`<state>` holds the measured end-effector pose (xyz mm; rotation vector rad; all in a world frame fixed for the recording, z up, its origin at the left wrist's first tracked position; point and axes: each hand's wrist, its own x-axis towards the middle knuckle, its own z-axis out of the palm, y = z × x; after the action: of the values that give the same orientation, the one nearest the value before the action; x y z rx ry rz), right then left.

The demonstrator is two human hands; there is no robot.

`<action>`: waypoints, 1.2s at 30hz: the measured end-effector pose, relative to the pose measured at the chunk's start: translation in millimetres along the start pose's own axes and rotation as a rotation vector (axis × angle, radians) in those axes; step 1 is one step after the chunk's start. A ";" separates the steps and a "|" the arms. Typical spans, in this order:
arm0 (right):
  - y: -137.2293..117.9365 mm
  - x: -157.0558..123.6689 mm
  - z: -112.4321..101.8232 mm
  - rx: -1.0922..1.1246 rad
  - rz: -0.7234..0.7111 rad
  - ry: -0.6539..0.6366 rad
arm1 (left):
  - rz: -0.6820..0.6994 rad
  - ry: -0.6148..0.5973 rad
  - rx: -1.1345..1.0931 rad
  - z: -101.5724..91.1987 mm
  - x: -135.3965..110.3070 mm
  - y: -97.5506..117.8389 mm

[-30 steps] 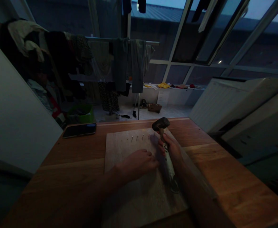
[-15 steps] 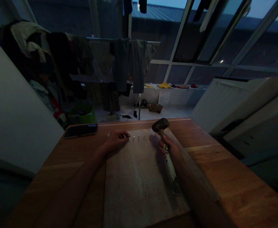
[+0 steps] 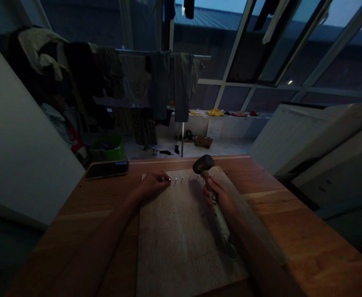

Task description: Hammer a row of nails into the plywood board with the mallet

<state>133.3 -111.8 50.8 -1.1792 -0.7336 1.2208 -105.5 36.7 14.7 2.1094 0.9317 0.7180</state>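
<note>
The right grip (image 3: pixel 220 193) was wrapped round the hammer (image 3: pixel 219 218) above the board (image 3: pixel 171 235); the left grip (image 3: pixel 154 182) touched down beside the standing nails (image 3: pixel 182 180), whether pinching one I couldn't tell.

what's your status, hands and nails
Right hand gripping hammer. Left hand beside nails standing in board, its hold unclear. Phone left of board, apart from it.

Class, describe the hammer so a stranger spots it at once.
On the wooden table lies a pale board with a row of thin nails. Over the board's right side, the right hand grips the hammer: unlike the nails, it has a thick dark head and long, patchy handle.
</note>
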 end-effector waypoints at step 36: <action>-8.1 6.7 -23.4 -0.008 -0.162 -0.049 | 0.904 -0.182 0.600 57.0 -13.8 86.3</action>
<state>158.9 -111.3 50.9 -1.0783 -0.8541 1.1156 -39.3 -37.8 45.5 3.1028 0.0158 0.6862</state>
